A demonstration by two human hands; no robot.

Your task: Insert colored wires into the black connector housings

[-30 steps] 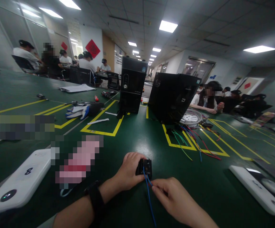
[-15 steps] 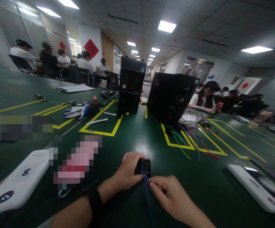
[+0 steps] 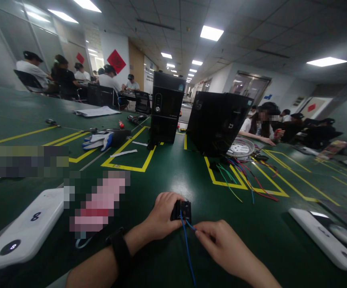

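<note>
Wire [image 3: 190,225] between right-hand fingers [image 3: 205,228]

The view comes from 1 camera, worn on the person's head, looking forward and down over the dark green tabletop [image 3: 152,182]. The left hand [image 3: 164,218] and right hand [image 3: 219,238] sit close to it, low in the frame near the middle, their forearms entering from the bottom edge. Farther off, 2 black computer towers [image 3: 169,106] stand around mid-height. The wide view reaches past them to seated people [image 3: 109,82] across the room and up to the ceiling [image 3: 251,28].
</note>
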